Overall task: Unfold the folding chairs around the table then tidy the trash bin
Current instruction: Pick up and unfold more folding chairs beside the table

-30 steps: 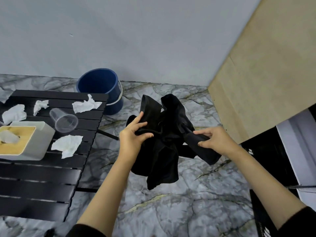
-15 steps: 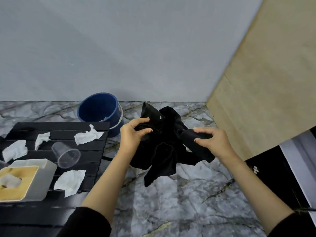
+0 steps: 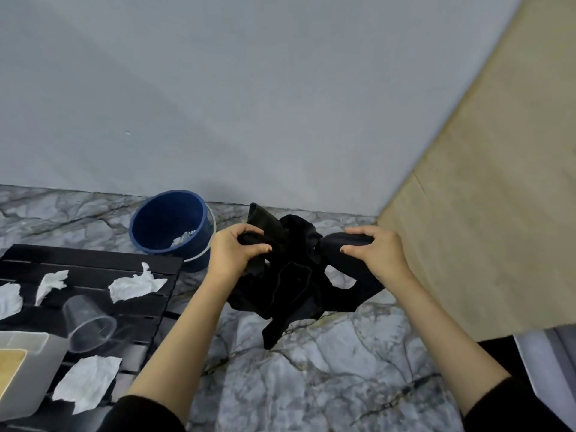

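I hold a folded black fabric chair (image 3: 293,275) in the air above the marble floor, right of the table. My left hand (image 3: 233,254) grips its upper left part and my right hand (image 3: 374,251) grips a black padded end on the right; the fabric hangs crumpled between them. A blue trash bin (image 3: 170,226) stands on the floor by the wall, just left of my left hand, with some pale trash at its bottom. The black slatted table (image 3: 93,269) is at the lower left.
On the table lie several crumpled white tissues (image 3: 137,283), a clear plastic cup (image 3: 88,325) on its side and a white tissue box (image 3: 25,369). A beige panel (image 3: 486,213) leans at the right, a grey wall behind. A dark object (image 3: 498,347) sits at lower right.
My hands have lifted the black chair and spread further apart, with the right hand now gripping from above. The view has tilted up, so the bin's inside shows.
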